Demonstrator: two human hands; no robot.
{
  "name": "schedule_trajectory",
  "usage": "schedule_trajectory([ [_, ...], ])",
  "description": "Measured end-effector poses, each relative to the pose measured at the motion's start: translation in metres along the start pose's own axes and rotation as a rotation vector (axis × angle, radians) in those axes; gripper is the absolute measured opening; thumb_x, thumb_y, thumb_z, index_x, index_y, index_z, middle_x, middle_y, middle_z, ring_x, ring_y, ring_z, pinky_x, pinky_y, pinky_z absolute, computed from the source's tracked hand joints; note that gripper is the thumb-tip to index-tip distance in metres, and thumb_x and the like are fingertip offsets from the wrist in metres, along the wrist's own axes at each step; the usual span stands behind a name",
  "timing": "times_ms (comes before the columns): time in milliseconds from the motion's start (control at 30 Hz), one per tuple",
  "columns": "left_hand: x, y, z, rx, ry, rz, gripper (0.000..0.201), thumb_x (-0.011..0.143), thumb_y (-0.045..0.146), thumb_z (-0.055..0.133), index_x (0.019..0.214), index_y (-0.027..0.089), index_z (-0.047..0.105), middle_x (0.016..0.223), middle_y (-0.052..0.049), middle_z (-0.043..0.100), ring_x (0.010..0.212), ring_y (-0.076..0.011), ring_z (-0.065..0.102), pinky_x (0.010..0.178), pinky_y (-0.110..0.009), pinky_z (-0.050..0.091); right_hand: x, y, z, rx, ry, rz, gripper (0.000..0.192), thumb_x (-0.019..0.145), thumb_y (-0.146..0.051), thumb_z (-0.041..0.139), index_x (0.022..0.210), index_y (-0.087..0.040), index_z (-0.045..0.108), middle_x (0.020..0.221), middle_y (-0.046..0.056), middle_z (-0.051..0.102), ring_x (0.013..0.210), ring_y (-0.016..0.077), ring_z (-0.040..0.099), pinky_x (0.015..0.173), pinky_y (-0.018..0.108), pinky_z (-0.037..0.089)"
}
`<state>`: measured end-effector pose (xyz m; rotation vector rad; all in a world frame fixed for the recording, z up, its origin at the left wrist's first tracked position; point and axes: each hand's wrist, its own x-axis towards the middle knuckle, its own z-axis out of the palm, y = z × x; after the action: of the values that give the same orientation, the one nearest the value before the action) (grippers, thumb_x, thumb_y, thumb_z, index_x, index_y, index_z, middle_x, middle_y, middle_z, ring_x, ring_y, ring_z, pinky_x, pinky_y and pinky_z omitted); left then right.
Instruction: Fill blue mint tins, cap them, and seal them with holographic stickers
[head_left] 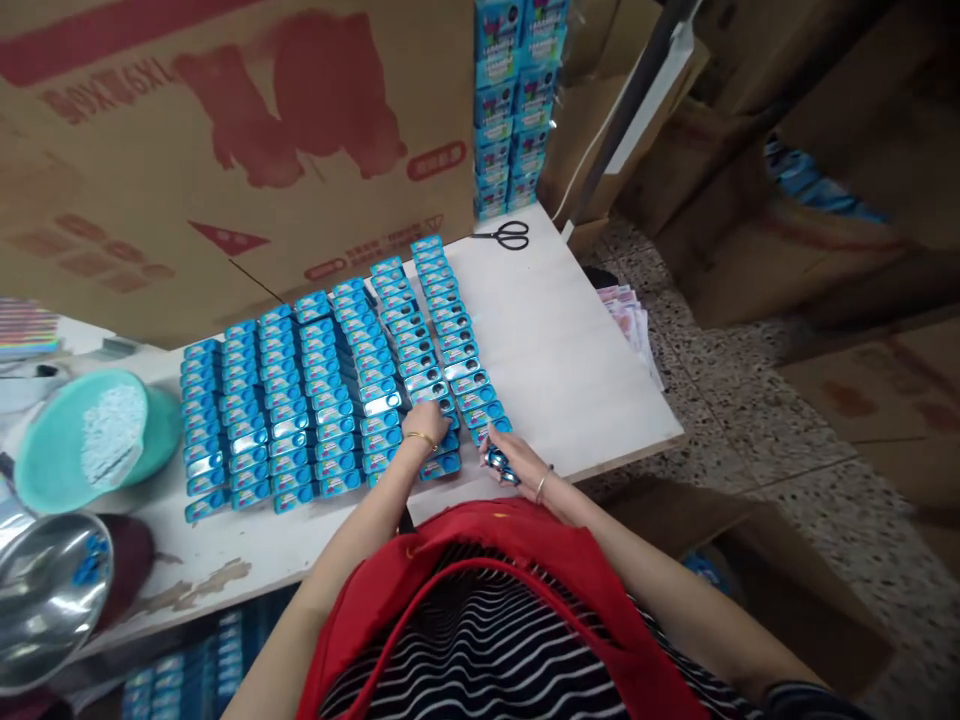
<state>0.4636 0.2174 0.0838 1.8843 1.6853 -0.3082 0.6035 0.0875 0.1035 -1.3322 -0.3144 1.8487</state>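
A teal bowl (82,440) sits at the table's (570,370) left end. Blue packs (330,390) lie in close rows across the middle. The left hand (424,425) rests fingers-down on the near packs; its grip cannot be told. The right hand (510,462), just beside the last row, is closed around one pack (496,460). Scissors (504,236) lie at the far edge.
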Motion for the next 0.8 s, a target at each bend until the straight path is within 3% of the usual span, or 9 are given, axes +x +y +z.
schedule_trajectory([
  [133, 0.011, 0.004, -0.009, 0.149, -0.113, -0.049, 0.026, 0.073, 0.04, 0.07, 0.077, 0.014, 0.068, 0.098, -0.02, 0.069, 0.1, -0.0345, 0.064, 0.082, -0.04, 0.048, 0.015, -0.008, -0.003, 0.065, -0.041, 0.086, 0.057, 0.072, -0.074, 0.056, 0.069, -0.017, 0.054, 0.058, -0.001, 0.058, 0.037, 0.006, 0.045, 0.033, 0.018, 0.025],
  [267, 0.013, 0.004, -0.015, 0.282, -0.15, -0.024, 0.029, 0.076, 0.043, 0.069, 0.082, 0.015, 0.068, 0.097, -0.017, 0.069, 0.098, -0.031, 0.065, 0.08, -0.037, 0.048, 0.031, -0.014, 0.0, 0.147, -0.135, 0.208, 0.061, 0.078, -0.076, 0.047, 0.065, -0.017, 0.054, 0.057, 0.001, 0.059, 0.036, 0.0068, 0.046, 0.032, 0.018, 0.026],
  [333, 0.005, 0.003, -0.016, 0.162, -0.093, 0.08, 0.025, 0.079, 0.041, 0.065, 0.085, 0.017, 0.067, 0.09, -0.012, 0.069, 0.09, -0.0255, 0.065, 0.078, -0.034, 0.048, 0.038, -0.015, 0.002, 0.179, -0.168, 0.254, 0.062, 0.08, -0.076, 0.044, 0.065, -0.016, 0.053, 0.057, 0.001, 0.06, 0.036, 0.0068, 0.047, 0.031, 0.017, 0.024],
  [467, -0.021, 0.001, -0.012, -0.359, -0.066, 0.396, 0.029, 0.082, 0.037, 0.06, 0.103, 0.018, 0.063, 0.088, -0.004, 0.067, 0.081, -0.0159, 0.061, 0.078, -0.027, 0.048, 0.049, -0.014, 0.008, 0.18, -0.142, 0.269, 0.061, 0.078, -0.077, 0.046, 0.069, -0.017, 0.053, 0.051, 0.0, 0.057, 0.034, 0.0068, 0.046, 0.03, 0.016, 0.024],
  [567, -0.033, 0.002, -0.009, -0.462, -0.077, 0.501, 0.021, 0.079, 0.029, 0.06, 0.095, 0.017, 0.064, 0.085, -0.003, 0.065, 0.08, -0.0149, 0.058, 0.079, -0.027, 0.047, 0.055, -0.012, 0.016, 0.127, -0.111, 0.26, 0.059, 0.075, -0.077, 0.051, 0.075, -0.018, 0.056, 0.048, -0.002, 0.054, 0.032, 0.0075, 0.045, 0.029, 0.016, 0.024],
  [667, -0.029, 0.0, -0.007, -0.453, 0.003, 0.389, 0.016, 0.083, 0.026, 0.052, 0.087, 0.017, 0.065, 0.08, -0.002, 0.064, 0.076, -0.0144, 0.057, 0.075, -0.025, 0.045, 0.058, -0.012, 0.021, 0.081, -0.064, 0.245, 0.055, 0.076, -0.073, 0.054, 0.073, -0.017, 0.055, 0.051, 0.0, 0.056, 0.033, 0.0078, 0.046, 0.029, 0.017, 0.025],
  [800, -0.006, -0.006, -0.009, -0.387, 0.134, 0.152, 0.019, 0.086, 0.026, 0.048, 0.081, 0.017, 0.064, 0.074, -0.002, 0.064, 0.069, -0.0137, 0.056, 0.068, -0.024, 0.042, 0.056, -0.016, 0.017, 0.224, -0.095, 0.203, 0.034, 0.085, -0.05, 0.053, 0.08, -0.017, 0.055, 0.061, 0.0, 0.059, 0.041, 0.0078, 0.05, 0.032, 0.016, 0.024],
])
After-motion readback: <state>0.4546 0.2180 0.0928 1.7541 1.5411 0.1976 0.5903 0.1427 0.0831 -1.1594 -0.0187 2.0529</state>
